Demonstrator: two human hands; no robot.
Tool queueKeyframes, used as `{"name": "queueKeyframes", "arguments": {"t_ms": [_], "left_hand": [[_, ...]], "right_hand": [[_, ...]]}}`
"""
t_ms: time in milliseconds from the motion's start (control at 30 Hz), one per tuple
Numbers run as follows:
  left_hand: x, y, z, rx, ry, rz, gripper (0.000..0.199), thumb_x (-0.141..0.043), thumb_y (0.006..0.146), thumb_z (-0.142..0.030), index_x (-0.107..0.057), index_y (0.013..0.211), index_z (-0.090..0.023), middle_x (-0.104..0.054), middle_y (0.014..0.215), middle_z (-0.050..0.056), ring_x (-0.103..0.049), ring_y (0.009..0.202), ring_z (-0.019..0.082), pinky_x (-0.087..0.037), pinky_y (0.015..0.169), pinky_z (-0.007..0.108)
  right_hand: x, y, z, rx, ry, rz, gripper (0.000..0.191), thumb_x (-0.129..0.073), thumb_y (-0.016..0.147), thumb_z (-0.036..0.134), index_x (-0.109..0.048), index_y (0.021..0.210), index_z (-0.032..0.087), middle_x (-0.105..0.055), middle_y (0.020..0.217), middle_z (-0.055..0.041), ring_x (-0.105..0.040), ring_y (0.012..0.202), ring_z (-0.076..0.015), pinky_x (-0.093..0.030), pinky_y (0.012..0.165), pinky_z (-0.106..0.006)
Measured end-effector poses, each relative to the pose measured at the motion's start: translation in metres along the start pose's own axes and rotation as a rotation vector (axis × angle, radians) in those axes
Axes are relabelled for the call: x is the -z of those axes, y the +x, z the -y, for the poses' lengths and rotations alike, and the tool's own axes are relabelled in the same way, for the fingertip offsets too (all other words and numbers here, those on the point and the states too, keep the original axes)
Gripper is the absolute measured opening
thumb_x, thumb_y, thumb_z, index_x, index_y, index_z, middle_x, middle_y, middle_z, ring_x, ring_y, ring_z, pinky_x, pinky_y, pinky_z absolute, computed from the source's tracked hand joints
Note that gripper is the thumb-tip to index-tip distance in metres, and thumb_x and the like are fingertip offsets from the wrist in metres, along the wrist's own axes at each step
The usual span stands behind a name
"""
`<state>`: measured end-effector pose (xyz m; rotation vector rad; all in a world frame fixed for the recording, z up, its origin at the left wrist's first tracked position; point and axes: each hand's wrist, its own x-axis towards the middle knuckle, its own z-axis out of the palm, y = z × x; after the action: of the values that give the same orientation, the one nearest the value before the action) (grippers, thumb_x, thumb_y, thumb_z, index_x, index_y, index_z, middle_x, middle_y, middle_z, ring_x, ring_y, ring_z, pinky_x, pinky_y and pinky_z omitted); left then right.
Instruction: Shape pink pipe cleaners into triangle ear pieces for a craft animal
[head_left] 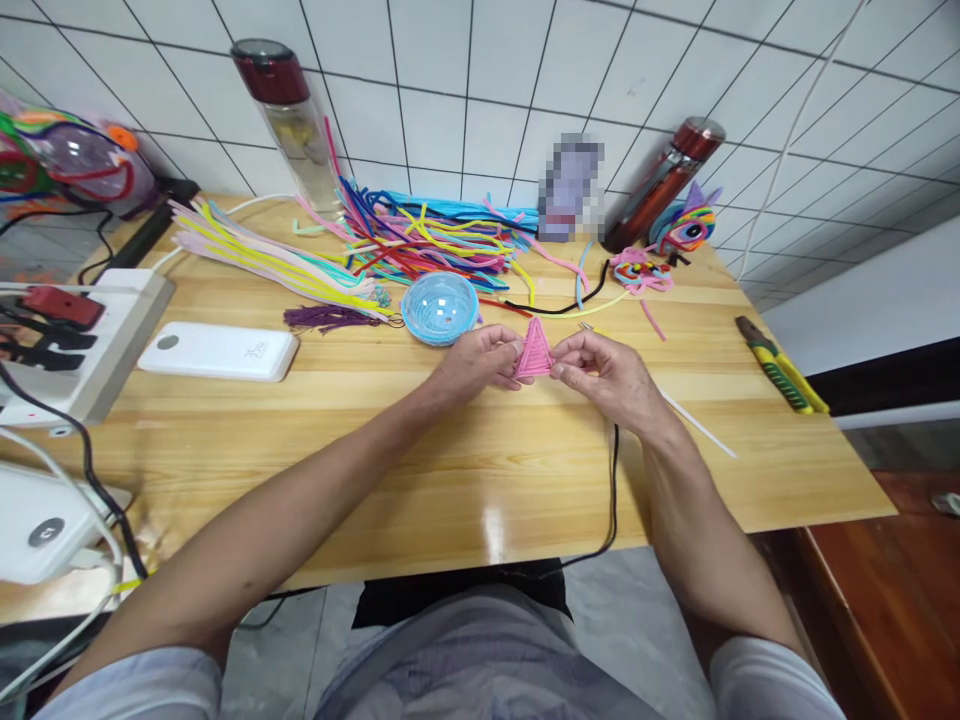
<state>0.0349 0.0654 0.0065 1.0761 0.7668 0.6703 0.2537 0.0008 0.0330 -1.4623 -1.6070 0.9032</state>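
Between my two hands is a pink triangle (535, 352) made of wound pipe cleaner, its tip pointing away from me. The fingers of my left hand (480, 357) are closed on its left edge. My right hand (600, 372) pinches its lower right corner between thumb and finger. Just beyond my left hand sits a light blue bowl (439, 308). Behind it lies a loose heap of coloured pipe cleaners (442, 240), with a paler bundle (277, 258) to the left. A white stem (697, 424) lies to the right of my right wrist.
Pliers (781, 368) with yellow-green handles lie at the right. A white power bank (217, 351) and a power strip (112, 340) are at the left. A glass bottle (289, 125) and a red flask (666, 182) stand along the tiled wall. A black cable (615, 490) hangs over the front edge.
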Motion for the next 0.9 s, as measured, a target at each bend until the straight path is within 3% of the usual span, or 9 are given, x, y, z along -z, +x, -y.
{"name": "queueKeyframes", "arguments": {"t_ms": [400,633,900], "left_hand": [[0.0023,0.0021,0.0053,-0.031,-0.019,0.020,0.017,-0.078,0.094,-0.027,-0.068,0.097,-0.014,-0.077,0.084,0.003,-0.075,0.070,0.012,-0.066,0.075,0.028],[0.0035,0.0021,0.0022,0.002,-0.002,0.005,0.018,-0.079,0.095,-0.028,-0.066,0.095,-0.015,-0.078,0.080,0.004,-0.075,0.066,0.012,-0.063,0.069,0.025],[-0.0009,0.0016,-0.0006,0.047,0.088,-0.066,0.009,-0.065,0.101,-0.020,-0.060,0.094,-0.018,-0.071,0.065,-0.001,-0.074,0.057,0.014,-0.058,0.059,0.023]], "right_hand": [[-0.0001,-0.0001,-0.0015,-0.009,-0.008,-0.009,0.021,-0.083,0.080,0.039,-0.077,0.093,0.024,-0.080,0.080,-0.0021,-0.068,0.069,-0.0185,-0.052,0.067,-0.033],[-0.0006,0.0001,-0.0036,-0.014,-0.011,-0.014,0.021,-0.084,0.080,0.040,-0.078,0.093,0.025,-0.077,0.076,-0.0004,-0.066,0.067,-0.0177,-0.052,0.066,-0.033],[-0.0015,0.0016,-0.0038,-0.032,0.006,-0.024,0.024,-0.085,0.080,0.041,-0.076,0.095,0.024,-0.075,0.075,0.0004,-0.062,0.064,-0.0153,-0.047,0.064,-0.032]]}}
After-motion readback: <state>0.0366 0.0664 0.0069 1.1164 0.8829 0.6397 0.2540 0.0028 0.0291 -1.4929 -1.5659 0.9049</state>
